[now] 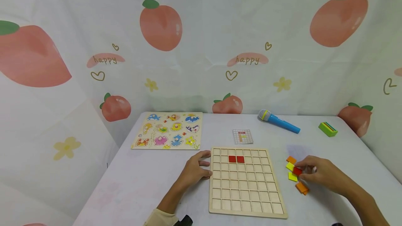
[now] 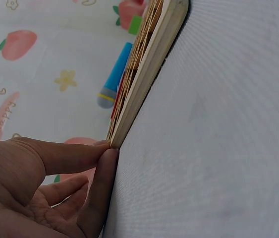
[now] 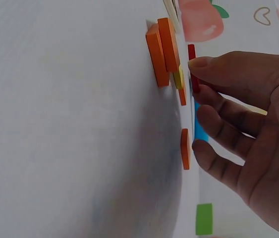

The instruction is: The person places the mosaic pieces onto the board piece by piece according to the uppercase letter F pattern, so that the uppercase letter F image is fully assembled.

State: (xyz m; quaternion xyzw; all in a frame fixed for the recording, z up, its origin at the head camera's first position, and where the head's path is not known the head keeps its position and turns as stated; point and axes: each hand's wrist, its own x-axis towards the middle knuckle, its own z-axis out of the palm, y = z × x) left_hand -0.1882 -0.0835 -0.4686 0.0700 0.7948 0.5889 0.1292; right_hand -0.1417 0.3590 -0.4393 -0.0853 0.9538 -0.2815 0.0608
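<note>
So, 2 red tiles [image 1: 240, 159] on board [image 1: 246, 215], most cells [image 1: 243, 185] bare; R hand [image 1: 323, 173] pinches another red tile [image 1: 297, 171] by loose yellow/orange tiles [image 1: 292, 176] (exact no. unclear); L hand [image 1: 193, 170], fingers relaxed, touches board's left edge.

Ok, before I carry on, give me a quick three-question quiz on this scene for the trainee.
1. How many red tiles sit in the wooden grid board?
2. True or false: the right hand is holding a yellow tile.
3. The left hand touches: A) the blue microphone; B) the board's edge; C) the pattern card.

Key: 1. Two. 2. False; it holds a red tile. 3. B.
</note>
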